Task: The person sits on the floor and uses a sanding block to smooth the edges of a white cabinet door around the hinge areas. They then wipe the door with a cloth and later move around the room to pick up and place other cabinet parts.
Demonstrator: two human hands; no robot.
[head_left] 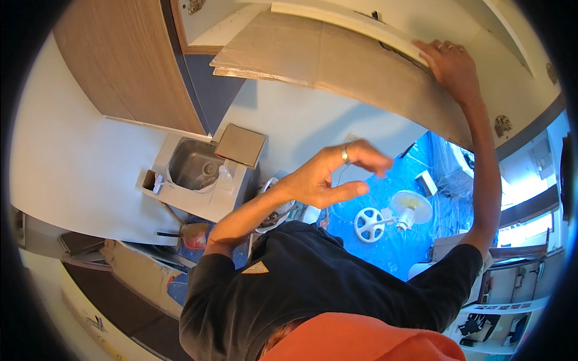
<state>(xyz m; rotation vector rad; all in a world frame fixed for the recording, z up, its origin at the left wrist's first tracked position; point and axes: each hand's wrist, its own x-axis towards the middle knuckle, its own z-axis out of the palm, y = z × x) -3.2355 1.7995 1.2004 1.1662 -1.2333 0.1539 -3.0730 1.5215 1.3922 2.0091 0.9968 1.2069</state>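
Note:
My left hand (pixel 337 174) is raised in mid-air in front of my chest, its thumb and fingers apart with nothing between them; the fingertips are a little blurred. Up at the right, my right hand (pixel 454 69) has its fingers over the edge of a long white panel (pixel 343 24) in an overhead cabinet. Below and along this panel runs a wide brown board (pixel 337 57), its surface glossy as if under a thin film. My right wrist passes in front of the board's right end. Part of the right thumb is hidden.
A wood-faced cabinet (pixel 126 57) hangs at the left above a steel sink (pixel 192 162). Beside the sink lies a square box-like piece (pixel 241 144). Blue sheeting (pixel 385 253) covers the floor, where a white pedestal fan (pixel 409 210) stands. Shelves (pixel 500 325) are at lower right.

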